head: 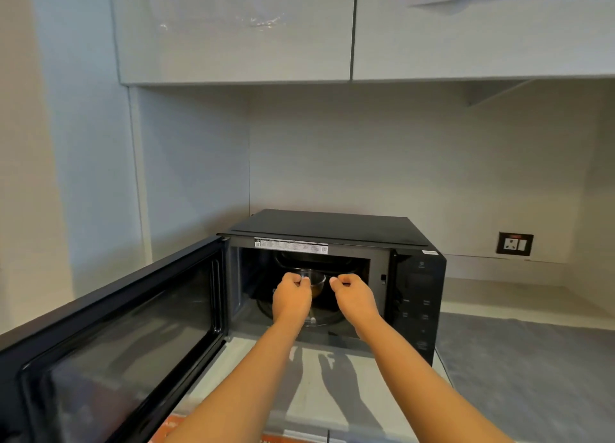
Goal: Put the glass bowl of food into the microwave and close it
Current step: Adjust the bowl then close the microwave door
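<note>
A black microwave (332,224) stands on the counter with its door (109,336) swung wide open to the left. Inside the cavity, over the glass turntable (324,319), is a small glass bowl (316,281) with brownish food in it. My left hand (291,296) pinches the bowl's left rim. My right hand (354,296) is curled at the bowl's right side, fingers bent at the rim; the contact itself is hard to make out. Both forearms reach in from the bottom of the view and hide the lower part of the bowl.
The microwave's control panel (417,306) is on its right side. A wall socket (514,243) sits on the backsplash to the right. Grey counter (532,376) stretches right of the microwave. Upper cabinets (233,29) hang overhead. A wall panel closes the left side.
</note>
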Demonstrator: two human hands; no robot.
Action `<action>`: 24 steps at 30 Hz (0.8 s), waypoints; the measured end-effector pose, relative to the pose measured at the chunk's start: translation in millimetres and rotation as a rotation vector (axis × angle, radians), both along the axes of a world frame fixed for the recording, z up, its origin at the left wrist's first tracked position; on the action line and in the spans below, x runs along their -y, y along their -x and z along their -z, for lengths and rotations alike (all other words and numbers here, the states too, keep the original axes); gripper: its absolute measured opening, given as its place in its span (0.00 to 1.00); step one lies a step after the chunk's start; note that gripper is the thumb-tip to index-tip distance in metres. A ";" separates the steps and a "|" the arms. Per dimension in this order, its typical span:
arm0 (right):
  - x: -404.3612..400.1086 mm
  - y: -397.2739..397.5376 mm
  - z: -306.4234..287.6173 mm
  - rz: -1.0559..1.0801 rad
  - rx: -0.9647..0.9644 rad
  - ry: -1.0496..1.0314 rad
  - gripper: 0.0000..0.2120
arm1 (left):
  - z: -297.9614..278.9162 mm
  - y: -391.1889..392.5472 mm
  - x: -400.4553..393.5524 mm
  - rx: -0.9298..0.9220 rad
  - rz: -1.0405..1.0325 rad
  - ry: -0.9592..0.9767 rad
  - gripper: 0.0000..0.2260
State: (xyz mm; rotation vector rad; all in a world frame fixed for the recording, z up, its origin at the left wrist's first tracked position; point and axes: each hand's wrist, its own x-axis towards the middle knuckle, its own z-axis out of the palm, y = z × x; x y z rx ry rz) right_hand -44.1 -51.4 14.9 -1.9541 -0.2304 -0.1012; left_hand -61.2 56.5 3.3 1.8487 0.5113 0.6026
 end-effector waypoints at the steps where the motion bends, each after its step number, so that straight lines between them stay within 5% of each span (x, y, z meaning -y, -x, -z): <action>1: 1.7 5.8 -1.9 -0.005 0.003 -0.006 0.20 | -4.0 7.0 -2.3 -0.013 -0.004 -0.077 0.15; 5: 6.8 22.7 -9.0 -0.026 0.012 -0.028 0.20 | -31.1 27.3 -30.3 -0.132 -0.055 -0.463 0.21; 10: 7.5 38.4 -17.5 -0.016 0.057 -0.025 0.20 | -81.6 55.4 -85.4 -0.555 -0.249 -0.837 0.34; 13: 1.5 48.9 -21.5 -0.015 0.057 -0.024 0.20 | -101.6 74.2 -125.3 -0.854 -0.333 -0.859 0.38; 16: -9.4 59.0 -23.0 -0.026 0.070 -0.028 0.19 | -107.2 88.8 -163.9 -1.085 -0.232 -0.828 0.31; 19: -22.0 71.8 -22.6 -0.044 0.069 -0.036 0.19 | -112.0 103.2 -170.4 -1.204 0.005 -0.951 0.27; 24: -41.4 95.0 -21.5 -0.106 0.062 -0.026 0.20 | -130.7 122.1 -158.7 -1.279 0.118 -0.928 0.31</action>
